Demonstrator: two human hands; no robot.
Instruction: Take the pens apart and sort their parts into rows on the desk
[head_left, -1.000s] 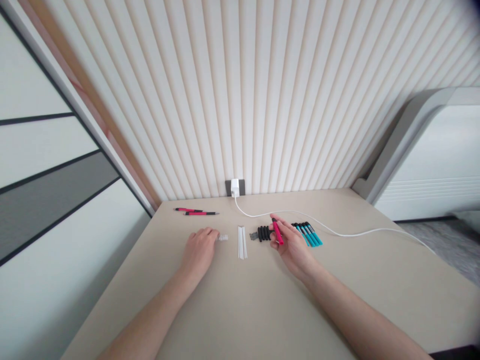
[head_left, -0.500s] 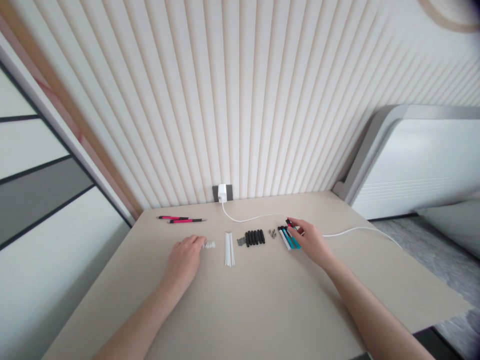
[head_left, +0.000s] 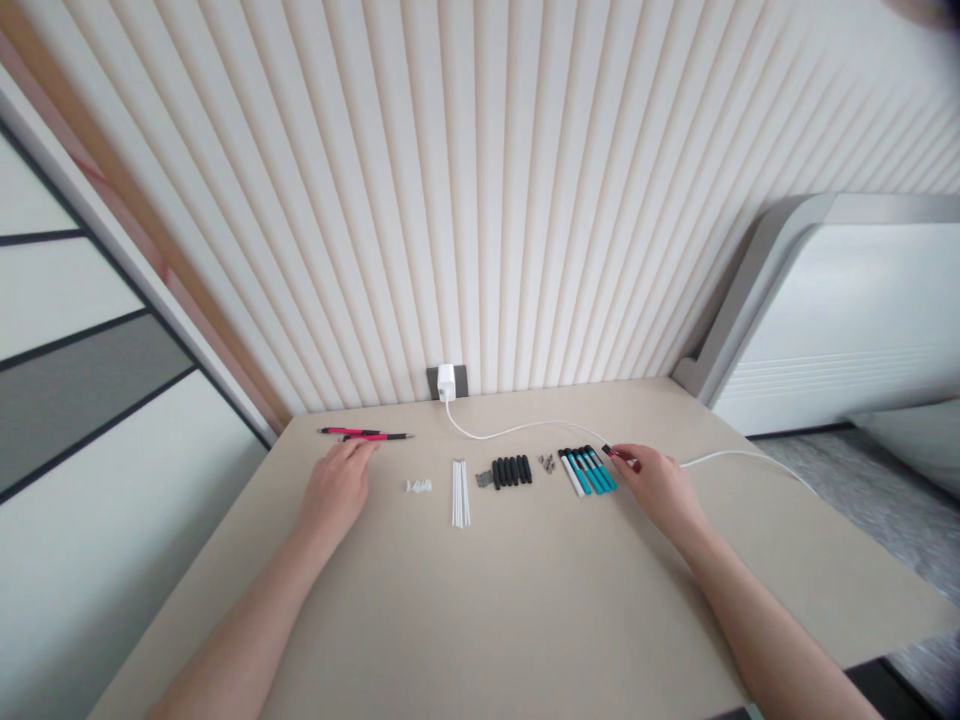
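My right hand [head_left: 660,490] pinches a pink pen barrel with a black end [head_left: 610,452], just right of a row of teal and white pen barrels [head_left: 589,472]. Most of the held barrel is hidden by the fingers. My left hand [head_left: 341,485] rests low over the table, fingers stretched forward and nothing visible in them. Its fingertips reach the lower of two pink-and-black pens [head_left: 386,437]; whether they touch it I cannot tell. The other pen [head_left: 349,431] lies just behind. Small white pieces [head_left: 418,486] lie right of this hand.
Along the beige table [head_left: 480,620] lie thin white rods [head_left: 460,493], small grey clips [head_left: 484,480], black grips [head_left: 512,471] and small metal tips [head_left: 547,463]. A white cable [head_left: 517,430] runs from a charger [head_left: 446,380] in the wall socket behind my right hand.
My left hand has moved left and back from the small white pieces toward the pink pens. My right hand has shifted right with the pink barrel, uncovering the teal barrels.
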